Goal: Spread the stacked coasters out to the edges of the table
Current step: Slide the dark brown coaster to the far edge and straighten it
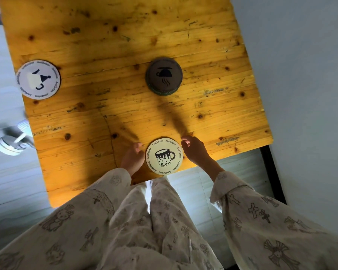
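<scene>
A short stack of round coasters point(164, 76) with a dark brown top showing a cup sits near the middle of the wooden table point(109, 45). A white coaster point(38, 79) lies flat at the table's left edge. A cream coaster with a mug drawing point(164, 155) lies at the near edge. My left hand point(132, 157) rests just left of that coaster, fingers loosely curled, touching its rim. My right hand point(195, 150) hovers at its right side with fingers apart. Neither hand holds anything.
The table's near edge runs just below the cream coaster. A white wall point(304, 75) lies close along the right side. A small white fan-like object point(10, 143) stands on the floor at the left. My patterned trousers point(144, 221) fill the foreground.
</scene>
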A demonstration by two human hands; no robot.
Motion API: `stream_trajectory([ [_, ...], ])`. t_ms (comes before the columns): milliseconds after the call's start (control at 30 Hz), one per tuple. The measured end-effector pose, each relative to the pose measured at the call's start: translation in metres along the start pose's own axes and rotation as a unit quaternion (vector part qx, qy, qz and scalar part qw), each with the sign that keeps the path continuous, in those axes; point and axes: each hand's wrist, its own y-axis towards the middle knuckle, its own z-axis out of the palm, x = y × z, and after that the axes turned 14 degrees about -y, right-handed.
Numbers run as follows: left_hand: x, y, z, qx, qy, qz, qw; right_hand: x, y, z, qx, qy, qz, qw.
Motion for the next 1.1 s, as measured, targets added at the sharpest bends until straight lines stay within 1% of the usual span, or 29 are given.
stream_trajectory([
  [133,-0.017,0.015,-0.014,0.000,0.090,0.077,0.993,0.007,0.010,-0.013,-0.022,0.003,-0.002,1.000],
  [200,-0.029,0.027,-0.021,-0.011,0.156,0.119,0.980,0.011,0.017,-0.021,-0.034,0.006,-0.001,0.999],
  [267,-0.041,0.039,-0.027,-0.004,0.203,0.152,0.967,0.017,0.027,-0.029,-0.041,0.012,-0.001,0.999],
  [333,-0.050,0.052,-0.032,0.003,0.251,0.165,0.954,0.025,0.040,-0.038,-0.048,0.007,-0.007,0.999],
  [433,-0.060,0.073,-0.039,0.020,0.347,0.164,0.923,0.037,0.065,-0.049,-0.049,-0.015,-0.010,0.999],
  [500,-0.064,0.084,-0.046,0.023,0.390,0.159,0.907,0.047,0.083,-0.055,-0.052,-0.034,-0.017,0.998],
  [600,-0.060,0.091,-0.056,0.029,0.406,0.155,0.900,0.063,0.110,-0.069,-0.089,-0.008,-0.003,0.996],
  [700,-0.055,0.092,-0.055,0.018,0.412,0.167,0.896,0.076,0.134,-0.085,-0.114,0.051,0.041,0.991],
  [800,-0.055,0.094,-0.053,0.008,0.411,0.167,0.896,0.087,0.146,-0.094,-0.155,0.122,0.077,0.977],
  [900,-0.053,0.095,-0.053,-0.002,0.405,0.169,0.899,0.096,0.151,-0.097,-0.181,0.138,0.106,0.968],
  [1033,-0.051,0.097,-0.052,-0.008,0.395,0.173,0.902,0.099,0.159,-0.092,-0.196,0.163,0.137,0.957],
  [1100,-0.051,0.097,-0.052,-0.009,0.389,0.176,0.904,0.099,0.158,-0.089,-0.193,0.164,0.132,0.958],
])
